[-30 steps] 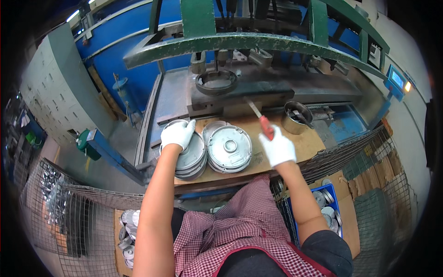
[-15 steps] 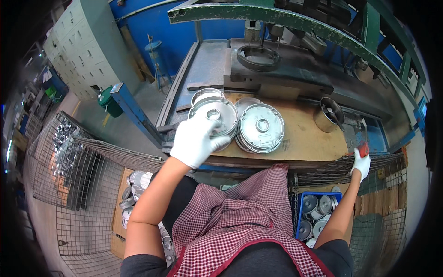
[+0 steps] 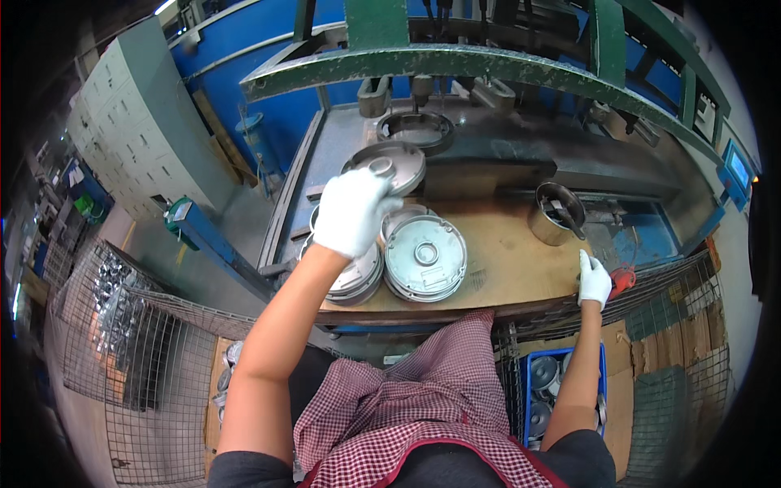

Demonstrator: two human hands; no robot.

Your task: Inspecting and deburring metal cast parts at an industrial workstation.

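Observation:
My left hand point(image 3: 355, 213), in a white glove, is closed on the edge of a round metal cover point(image 3: 399, 159) with a raised hub. The cover is held tilted above the stacks, just in front of the dark ring point(image 3: 416, 130) on the machine. Under that hand is one stack of metal covers point(image 3: 358, 281), partly hidden by it. Beside it on the right stands another stack of silver covers point(image 3: 425, 254). My right hand point(image 3: 595, 281), also gloved, is over the bench's right edge with its fingers stretched out and nothing visible in them. Next to it lies a red-handled tool point(image 3: 623, 281).
A metal cylindrical pot point(image 3: 555, 215) with dark pieces inside stands on the wooden bench top point(image 3: 508, 264). The green machine frame point(image 3: 455, 63) crosses overhead. Below right is a blue crate point(image 3: 604, 382) of metal parts; wire mesh cages point(image 3: 163, 366) stand at both sides.
My left hand has lifted a cover off the left stack and carried it toward the machine. My right hand has let go of the red-handled tool and moved left of it. The view has shifted.

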